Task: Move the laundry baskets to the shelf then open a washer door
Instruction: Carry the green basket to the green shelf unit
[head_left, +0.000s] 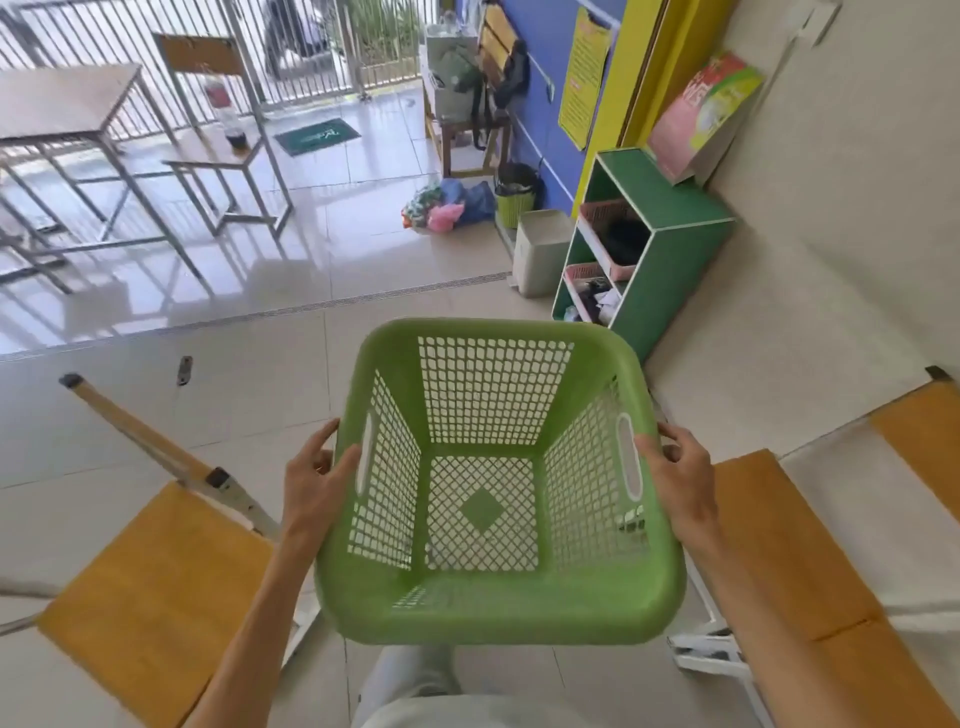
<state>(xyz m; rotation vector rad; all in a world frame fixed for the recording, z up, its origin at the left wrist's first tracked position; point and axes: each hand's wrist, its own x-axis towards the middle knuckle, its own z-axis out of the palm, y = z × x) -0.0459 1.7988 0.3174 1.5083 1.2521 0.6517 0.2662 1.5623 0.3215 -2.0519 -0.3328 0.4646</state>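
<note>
An empty green laundry basket (493, 608) with lattice walls hangs in the air in front of me, held by both rims. My left hand (317, 478) grips its left rim beside the handle slot. My right hand (675, 467) grips the right rim at the other handle slot. A green shelf (675, 260) with white edging stands against the right wall, just beyond the basket. Two pink baskets (608, 228) with dark clothes sit in its compartments. No washer is in view.
Wooden chairs stand at my lower left (150, 587) and lower right (784, 545). A beige bin (540, 249) sits left of the shelf, with a green bin (514, 202) and bags of clothes (447, 208) behind it. Metal-legged tables (67, 109) stand at far left.
</note>
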